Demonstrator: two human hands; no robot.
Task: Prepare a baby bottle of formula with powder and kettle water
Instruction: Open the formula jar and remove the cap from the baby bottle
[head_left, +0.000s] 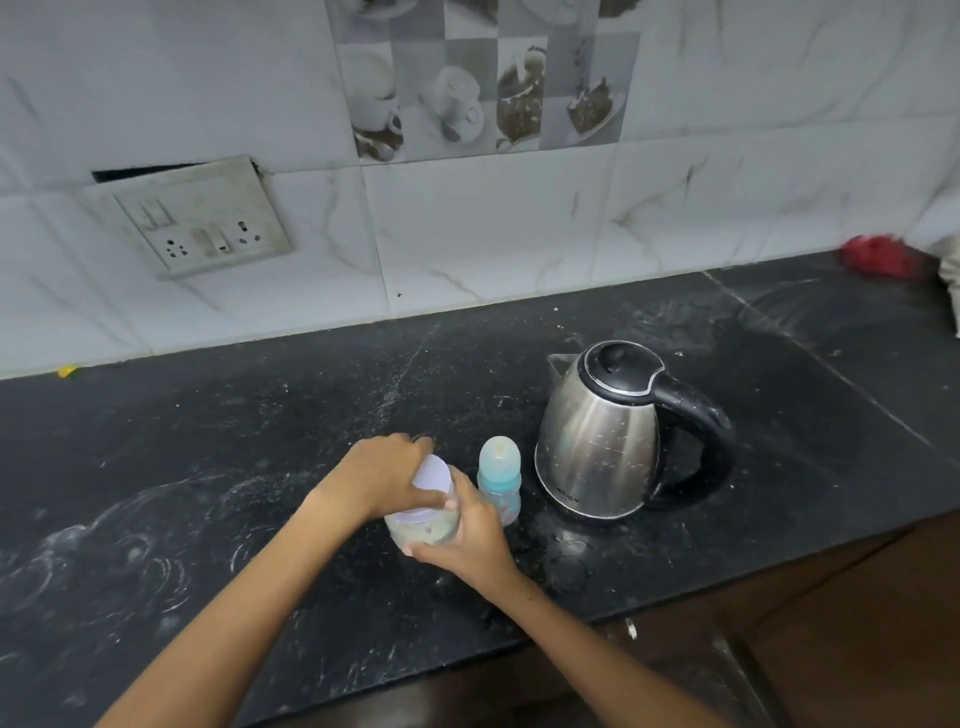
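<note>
A small clear jar (423, 530) with pale contents stands on the black countertop (234, 467). My right hand (472, 535) wraps around its body. My left hand (384, 475) holds its pale lilac lid (432, 473), which is tilted up off the jar's rim. A capped baby bottle (500, 478) with a light blue collar stands upright just right of the jar. The steel kettle (602, 431) with a black lid and handle stands to the right of the bottle, spout pointing left and away.
A loose switch-and-socket plate (200, 221) hangs on the tiled wall at the left. A red cloth (878, 254) lies at the far right of the counter. The counter's front edge (675, 597) runs over brown cabinets at the lower right.
</note>
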